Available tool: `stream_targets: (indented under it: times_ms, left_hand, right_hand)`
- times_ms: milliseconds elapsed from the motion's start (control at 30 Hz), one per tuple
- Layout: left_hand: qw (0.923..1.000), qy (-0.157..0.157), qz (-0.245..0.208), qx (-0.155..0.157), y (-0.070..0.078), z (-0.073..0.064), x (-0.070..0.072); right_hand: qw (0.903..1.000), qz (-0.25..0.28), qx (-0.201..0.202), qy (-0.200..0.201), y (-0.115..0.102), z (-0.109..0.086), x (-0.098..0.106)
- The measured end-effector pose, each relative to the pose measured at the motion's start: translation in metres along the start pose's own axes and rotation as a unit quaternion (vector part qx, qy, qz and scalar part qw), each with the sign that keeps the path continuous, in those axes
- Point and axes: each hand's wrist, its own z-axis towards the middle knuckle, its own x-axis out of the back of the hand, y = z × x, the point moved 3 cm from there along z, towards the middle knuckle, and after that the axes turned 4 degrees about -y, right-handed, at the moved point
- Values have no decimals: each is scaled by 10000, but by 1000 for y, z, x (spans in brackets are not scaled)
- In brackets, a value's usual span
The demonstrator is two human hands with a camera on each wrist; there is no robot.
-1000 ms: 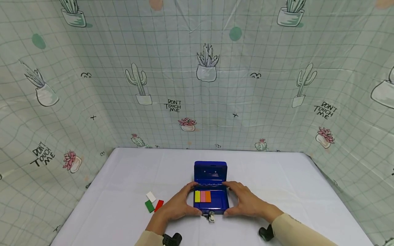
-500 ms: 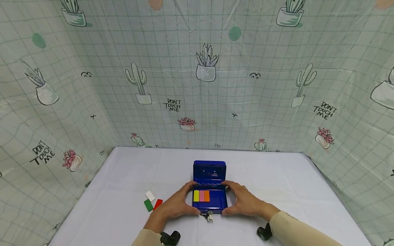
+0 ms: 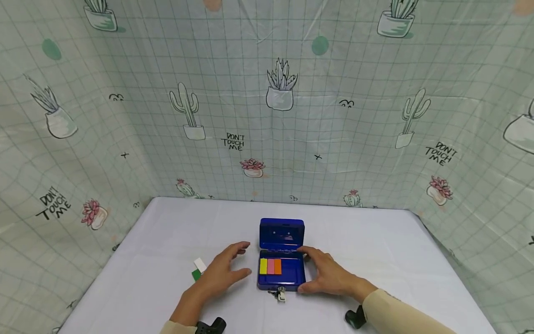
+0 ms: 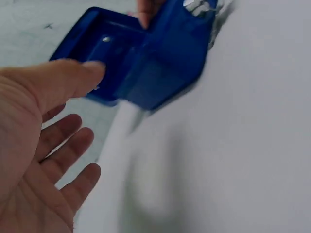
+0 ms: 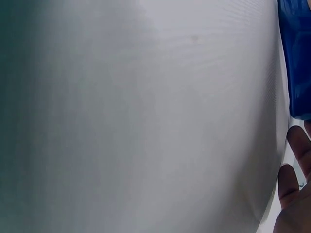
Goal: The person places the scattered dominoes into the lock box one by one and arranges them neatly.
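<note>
A blue metal cash box (image 3: pixel 293 271) stands on the table with its lid (image 3: pixel 282 236) raised at the back. Keys (image 3: pixel 280 294) hang at its front lock. Inside, side by side at the left, lie a yellow block (image 3: pixel 263 266), a pink block (image 3: pixel 271 266) and an orange block (image 3: pixel 277 266). My right hand (image 3: pixel 331 277) holds the box's right side, thumb at the front corner and fingers at the back corner. My left hand (image 3: pixel 217 274) is off to the left, apart from the box, its fingers spread and holding nothing, as the left wrist view (image 4: pixel 48 145) also shows.
A white block (image 3: pixel 200 265) and a green block (image 3: pixel 196 275) lie left of the box, partly behind my left hand. White cloth covers the table (image 3: pixel 354 241). A patterned curtain (image 3: pixel 233 102) hangs behind and at both sides.
My left hand has let go of the box's left side and moved left, now covering the red block. The right hand stays on the box, which looks little changed.
</note>
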Motion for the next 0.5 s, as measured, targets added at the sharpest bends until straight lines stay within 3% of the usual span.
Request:
stream_targets:
  times_ms: [100, 200, 367, 500]
  left_hand:
    - [9966, 481, 675, -19, -3, -12, 22]
    - [9890, 587, 1354, -40, -9, -25, 43]
    - [9732, 176, 2287, -189, -22, -40, 63]
    - [9603, -196, 2782, -22, -31, -43, 68]
  right_hand:
    - [10000, 36, -53, -27, -2, 0, 1]
    - [9999, 24, -127, -62, -4, -1, 2]
    - [9997, -23, -210, -81, -3, -1, 2]
    - [9998, 21, -182, -88, -3, -1, 1]
